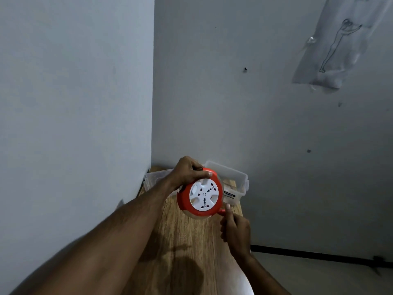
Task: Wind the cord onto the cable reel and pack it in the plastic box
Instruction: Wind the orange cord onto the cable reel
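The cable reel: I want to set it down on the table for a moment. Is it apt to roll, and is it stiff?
The cable reel looks like rigid moulded plastic, so probably stiff; the left hand grips its rim without denting it. Being round, it would likely roll if stood on edge on the table. Laid flat on its face, it should stay put.

Plain room in home, by look of it. I stood in corner where two bare grey-white painted walls (pixel 234 103) met. Narrow wood-grain desk (pixel 191 237) pushed into that corner. Line drawing of figure (pixel 336 45) under clear plastic sheet stuck on right wall, a few small dark marks near it. Dark skirting strip (pixel 308 253) ran along wall foot above pale floor (pixel 319 277). Clear plastic box (pixel 236 177) sat at desk's far end. Light dim.
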A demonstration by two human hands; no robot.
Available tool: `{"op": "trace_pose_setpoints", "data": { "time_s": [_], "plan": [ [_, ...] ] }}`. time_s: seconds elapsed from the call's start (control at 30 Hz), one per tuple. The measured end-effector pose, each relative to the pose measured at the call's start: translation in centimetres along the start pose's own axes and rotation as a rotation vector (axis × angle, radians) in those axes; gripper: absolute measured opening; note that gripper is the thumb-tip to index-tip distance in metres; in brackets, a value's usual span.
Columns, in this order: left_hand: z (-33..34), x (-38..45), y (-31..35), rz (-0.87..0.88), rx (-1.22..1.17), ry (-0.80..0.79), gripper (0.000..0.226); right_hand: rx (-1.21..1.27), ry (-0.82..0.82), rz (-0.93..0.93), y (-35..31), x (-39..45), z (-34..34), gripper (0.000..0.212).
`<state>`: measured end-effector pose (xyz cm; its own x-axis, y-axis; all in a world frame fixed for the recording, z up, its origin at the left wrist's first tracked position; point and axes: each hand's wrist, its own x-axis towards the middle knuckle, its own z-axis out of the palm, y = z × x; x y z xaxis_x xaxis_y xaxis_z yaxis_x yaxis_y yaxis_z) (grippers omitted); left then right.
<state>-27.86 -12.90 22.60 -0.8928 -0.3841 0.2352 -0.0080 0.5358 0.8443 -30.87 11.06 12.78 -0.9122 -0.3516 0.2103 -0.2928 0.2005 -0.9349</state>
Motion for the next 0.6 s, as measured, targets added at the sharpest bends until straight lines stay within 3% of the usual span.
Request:
{"op": "trace_pose_setpoints", "data": {
  "time_s": [0.07, 0.13, 0.3, 0.4, 0.6],
  "plan": [
    [0.3, -0.4, 0.0, -0.014, -0.031, 0.032, 0.026, 0.199, -0.058, 0.248, -0.2, 0.0, 0.3, 0.064],
    [0.7, -0.9, -0.2, -0.044, -0.040, 0.082, 0.027, 0.365, -0.108, 0.356, -0.6, 0.3, 0.6, 0.060],
    [2.3, -2.2, -2.0, -0.188, -0.225, 0.326, 0.033, 0.536, -0.187, 0.235, -2.5, 0.9, 1.9, 0.034],
    [3.1, -3.3, -2.8, -0.249, -0.340, 0.416, 0.020, 0.581, -0.155, 0.213, -3.5, 1.1, 3.0, 0.040],
    [3.4, -6.6, -4.3, -0.311, -0.322, 0.571, 0.031, 0.501, -0.132, 0.195, -3.4, 1.8, 4.4, 0.038]
  ]
}}
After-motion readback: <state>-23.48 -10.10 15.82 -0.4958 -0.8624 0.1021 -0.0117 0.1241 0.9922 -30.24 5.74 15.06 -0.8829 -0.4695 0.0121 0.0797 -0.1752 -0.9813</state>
